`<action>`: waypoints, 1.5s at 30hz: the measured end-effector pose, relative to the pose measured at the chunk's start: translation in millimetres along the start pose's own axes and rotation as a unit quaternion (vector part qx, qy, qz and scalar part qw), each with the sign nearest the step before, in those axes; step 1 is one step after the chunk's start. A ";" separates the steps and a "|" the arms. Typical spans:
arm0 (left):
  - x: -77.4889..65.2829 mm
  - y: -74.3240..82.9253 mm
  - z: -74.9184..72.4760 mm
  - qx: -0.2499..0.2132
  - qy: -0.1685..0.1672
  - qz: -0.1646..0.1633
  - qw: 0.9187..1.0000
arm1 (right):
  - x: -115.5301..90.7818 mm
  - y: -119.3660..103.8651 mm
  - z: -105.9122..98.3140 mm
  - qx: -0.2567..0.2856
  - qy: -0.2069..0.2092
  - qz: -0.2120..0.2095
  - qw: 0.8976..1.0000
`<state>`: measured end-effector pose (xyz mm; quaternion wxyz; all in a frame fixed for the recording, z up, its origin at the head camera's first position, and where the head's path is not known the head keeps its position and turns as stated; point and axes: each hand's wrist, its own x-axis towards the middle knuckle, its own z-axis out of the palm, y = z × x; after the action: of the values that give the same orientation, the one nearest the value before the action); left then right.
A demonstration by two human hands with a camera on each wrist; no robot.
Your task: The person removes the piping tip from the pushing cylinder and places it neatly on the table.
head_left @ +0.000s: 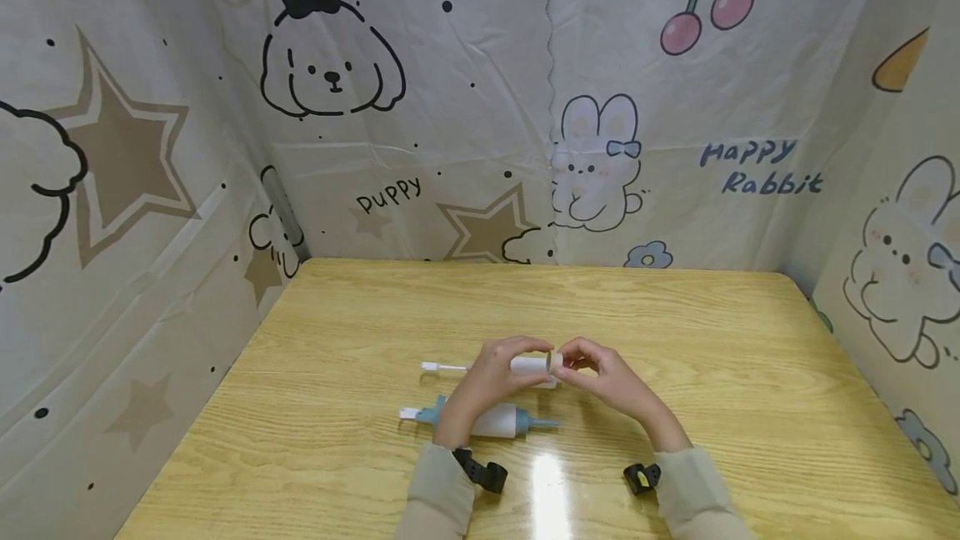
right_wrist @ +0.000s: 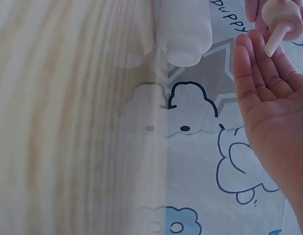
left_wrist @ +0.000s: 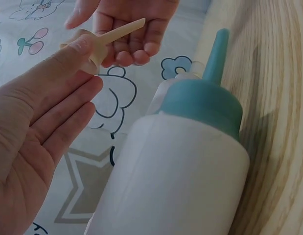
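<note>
My left hand (left_wrist: 43, 107) pinches a cream nozzle cap (left_wrist: 95, 51) between thumb and fingers. Its thin spout points toward the right hand (left_wrist: 134, 27), whose fingers are loosely bent close by it. From the right wrist, the right hand (right_wrist: 271, 93) shows its palm, fingers apart from one another near the spout. Under the hands in the head view lies a white bottle (head_left: 529, 366); its bare neck (right_wrist: 183, 55) shows in the right wrist view. Closer to the body lies a second white bottle (head_left: 495, 421) with a teal collar and pointed teal spout (left_wrist: 220, 56).
A white stem with a wider end (head_left: 431, 367) sticks out left of the farther bottle. The nearer bottle has a white tip (head_left: 408, 413) at its left. Printed cloth (head_left: 480, 107) hangs behind and beside the wooden table (head_left: 337, 315).
</note>
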<state>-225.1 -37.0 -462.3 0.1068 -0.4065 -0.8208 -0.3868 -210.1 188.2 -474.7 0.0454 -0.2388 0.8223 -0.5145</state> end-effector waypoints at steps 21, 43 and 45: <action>-1.7 -5.1 -5.4 -0.017 0.048 0.009 0.999 | -10.2 8.4 -13.8 0.036 -0.027 0.019 0.999; -2.8 -6.3 -5.0 -0.034 0.017 -0.018 0.999 | -0.1 -2.2 -6.9 0.043 -0.044 -0.019 0.998; -2.7 -6.9 -5.0 -0.034 0.018 -0.016 0.999 | 0.2 -2.7 -6.7 0.044 -0.046 -0.021 0.998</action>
<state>-229.3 -44.7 -464.0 0.1012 -0.3901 -0.8114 -0.4233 -211.5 192.7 -469.3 0.0830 -0.2768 0.7908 -0.5396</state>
